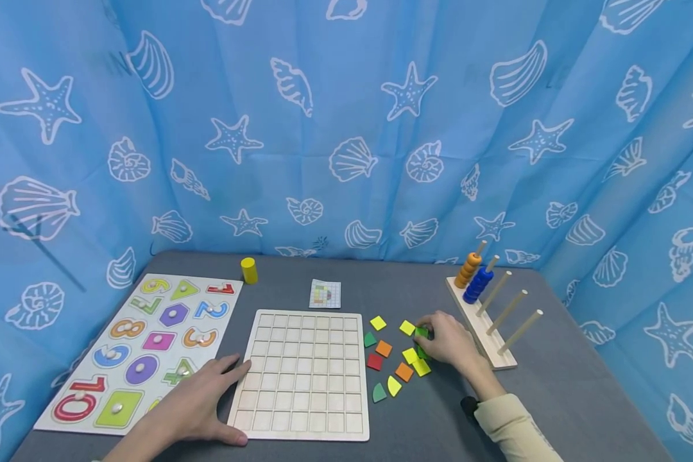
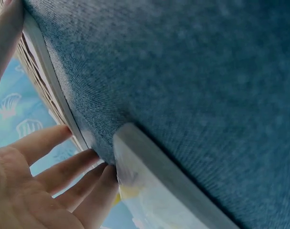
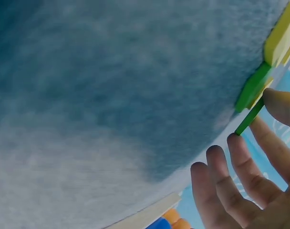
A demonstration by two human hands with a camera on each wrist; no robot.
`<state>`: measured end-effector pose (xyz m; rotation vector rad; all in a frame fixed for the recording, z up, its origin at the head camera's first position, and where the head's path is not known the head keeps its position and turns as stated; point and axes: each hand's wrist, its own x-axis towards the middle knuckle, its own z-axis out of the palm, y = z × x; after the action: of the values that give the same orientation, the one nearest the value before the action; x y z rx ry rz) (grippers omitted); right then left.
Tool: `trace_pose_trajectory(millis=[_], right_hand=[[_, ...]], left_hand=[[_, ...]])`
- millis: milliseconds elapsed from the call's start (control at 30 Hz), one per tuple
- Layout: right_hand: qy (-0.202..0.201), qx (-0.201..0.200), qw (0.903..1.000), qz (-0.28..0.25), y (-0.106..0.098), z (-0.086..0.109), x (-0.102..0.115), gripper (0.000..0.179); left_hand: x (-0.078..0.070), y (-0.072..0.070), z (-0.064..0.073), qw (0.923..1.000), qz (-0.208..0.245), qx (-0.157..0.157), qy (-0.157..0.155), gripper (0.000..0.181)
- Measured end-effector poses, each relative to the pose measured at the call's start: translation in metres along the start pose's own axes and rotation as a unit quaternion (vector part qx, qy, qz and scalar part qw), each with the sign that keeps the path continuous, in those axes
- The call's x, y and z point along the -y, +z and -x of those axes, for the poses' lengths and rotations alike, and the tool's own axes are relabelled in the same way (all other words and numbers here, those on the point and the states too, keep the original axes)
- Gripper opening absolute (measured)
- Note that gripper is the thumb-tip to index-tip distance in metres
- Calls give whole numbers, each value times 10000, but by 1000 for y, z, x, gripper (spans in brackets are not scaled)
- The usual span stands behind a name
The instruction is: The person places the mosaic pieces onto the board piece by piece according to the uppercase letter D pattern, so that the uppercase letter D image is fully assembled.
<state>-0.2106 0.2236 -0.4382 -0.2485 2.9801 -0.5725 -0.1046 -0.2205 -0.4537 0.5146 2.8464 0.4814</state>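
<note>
A pale wooden grid board lies flat on the grey table. My left hand rests spread along its left edge, thumb by the lower left corner and fingers higher up the side. In the left wrist view, the left hand's fingers lie nearly straight between the board and the puzzle board. Over the small coloured pieces, my right hand pinches a green tile between thumb and fingers. Another green tile lies just beyond it, beside a yellow tile. Red, orange and yellow pieces are scattered around.
A number-and-shape puzzle board lies at left, with a yellow cylinder at its far corner. A small printed pattern card lies behind the grid board. At right stands a peg rack with orange and blue beads on two pegs.
</note>
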Motion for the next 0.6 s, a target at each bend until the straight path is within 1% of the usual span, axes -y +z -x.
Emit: trace_pose_trajectory(millis=[133,367,500,600], right_hand=[[26,-70,9999,83,-3,1,7,27],[40,-23,10000,-57,-5,-3,22,28],[8,-125,9998,-161,-2,-4,36,27],[-106,-263,9994,-210,1,-5,49,26]], left_hand=[[0,1,0,10000,-12,32,-22,122],[0,1,0,10000,9,56,-51,123],[0,1,-1,10000,1,50,-57,122],[0,1,-1,10000,-9,55,-75,122]])
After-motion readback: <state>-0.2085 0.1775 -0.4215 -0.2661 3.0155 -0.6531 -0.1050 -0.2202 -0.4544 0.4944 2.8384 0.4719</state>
